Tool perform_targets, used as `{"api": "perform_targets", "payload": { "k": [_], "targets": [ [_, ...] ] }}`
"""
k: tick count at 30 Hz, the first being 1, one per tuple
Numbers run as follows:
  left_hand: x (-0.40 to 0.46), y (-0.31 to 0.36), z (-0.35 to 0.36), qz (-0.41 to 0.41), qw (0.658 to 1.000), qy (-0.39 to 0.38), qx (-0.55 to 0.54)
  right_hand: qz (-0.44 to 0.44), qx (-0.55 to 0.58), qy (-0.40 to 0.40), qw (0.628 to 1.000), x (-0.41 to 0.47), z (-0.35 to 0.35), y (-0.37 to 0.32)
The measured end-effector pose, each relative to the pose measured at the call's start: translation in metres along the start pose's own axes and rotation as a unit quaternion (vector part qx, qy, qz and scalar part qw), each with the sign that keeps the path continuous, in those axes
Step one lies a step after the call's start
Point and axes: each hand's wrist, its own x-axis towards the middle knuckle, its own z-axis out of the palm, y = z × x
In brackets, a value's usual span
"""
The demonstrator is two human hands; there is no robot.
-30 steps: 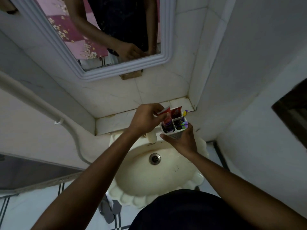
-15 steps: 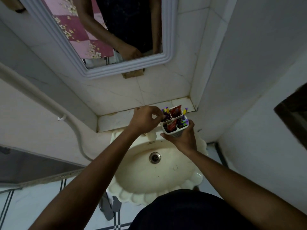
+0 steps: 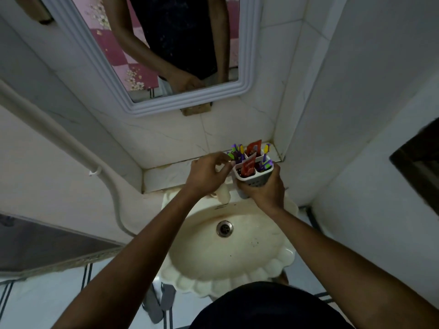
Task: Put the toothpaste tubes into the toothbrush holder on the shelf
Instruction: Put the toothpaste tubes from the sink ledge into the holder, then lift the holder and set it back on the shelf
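A white toothbrush holder with several compartments is held up above the back of the sink, in front of the tiled shelf. My right hand grips it from below. Two red toothpaste tubes stand in it: one in the near left compartment, one in the far one. Purple and yellow toothbrushes fill the other compartments. My left hand is at the holder's left rim with its fingertips pinched together near the toothbrushes; what they pinch is hidden.
A cream scalloped sink with a drain lies below the hands. A framed mirror hangs on the tiled wall above the shelf. A white pipe runs down the left wall. The right wall stands close.
The holder has risen slightly and tilted toward me. A red tube went down into the near left compartment, and my left hand moved from the tube to the holder's left rim.
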Motion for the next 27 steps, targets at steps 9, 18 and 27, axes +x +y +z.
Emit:
{"api": "perform_targets", "payload": {
  "k": [9, 18, 27],
  "targets": [
    [0.006, 0.008, -0.046, 0.024, 0.998, 0.060, -0.011, -0.073, 0.049, 0.078, 0.993, -0.003, -0.030, -0.074],
    [0.002, 0.071, -0.113, 0.067, 0.983, 0.172, 0.001, -0.189, 0.125, 0.121, 0.966, 0.006, -0.092, -0.178],
    [0.000, 0.186, -0.203, 0.106, 0.954, 0.276, 0.038, -0.302, 0.173, 0.142, 0.927, 0.008, -0.189, -0.289]
  ]
}}
